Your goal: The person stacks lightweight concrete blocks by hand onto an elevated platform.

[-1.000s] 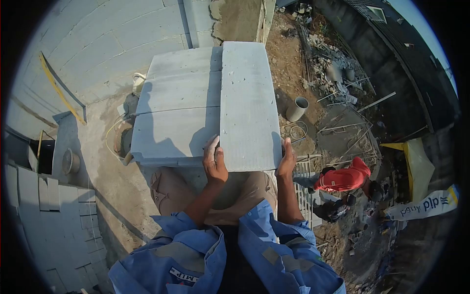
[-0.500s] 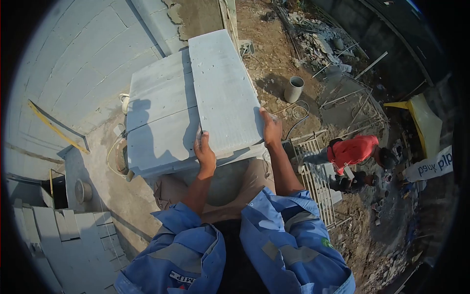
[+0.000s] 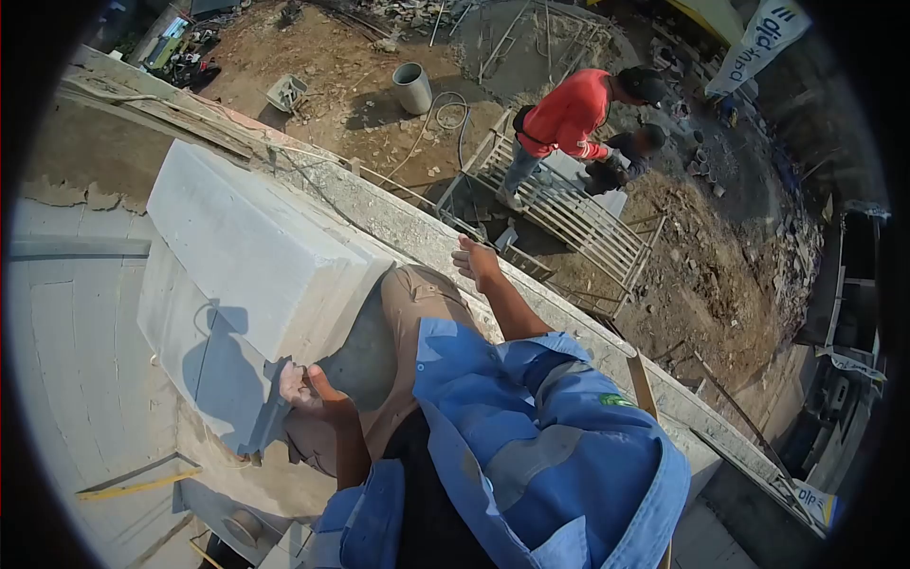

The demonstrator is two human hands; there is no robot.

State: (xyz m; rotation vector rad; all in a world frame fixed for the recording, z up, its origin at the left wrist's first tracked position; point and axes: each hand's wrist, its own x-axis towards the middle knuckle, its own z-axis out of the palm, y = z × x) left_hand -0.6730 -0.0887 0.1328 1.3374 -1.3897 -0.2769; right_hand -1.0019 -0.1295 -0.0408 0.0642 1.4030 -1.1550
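Note:
A pale grey-white block [image 3: 232,232] lies on top of similar blocks [image 3: 171,308] stacked in front of my legs. My left hand [image 3: 318,389] is beside the stack's near corner, dusty fingertips right at the block edge and the thumb apart. Off to the right, my right hand [image 3: 479,263] hovers over the rough wall ledge, holding nothing, its fingers loosely bent and spread. A shadow of my head and upper body falls across the lower blocks.
The concrete wall ledge [image 3: 607,358] runs diagonally past my right side, with a drop beyond. Down there, a person in a red shirt [image 3: 569,109] stands by a slatted frame [image 3: 592,237], another person crouching close by. A grey cylinder [image 3: 412,90] stands on the dirt.
Both hands have let go of the top block, which stays on the stack. My right hand is now apart from it, over the ledge. My view has swung to the right.

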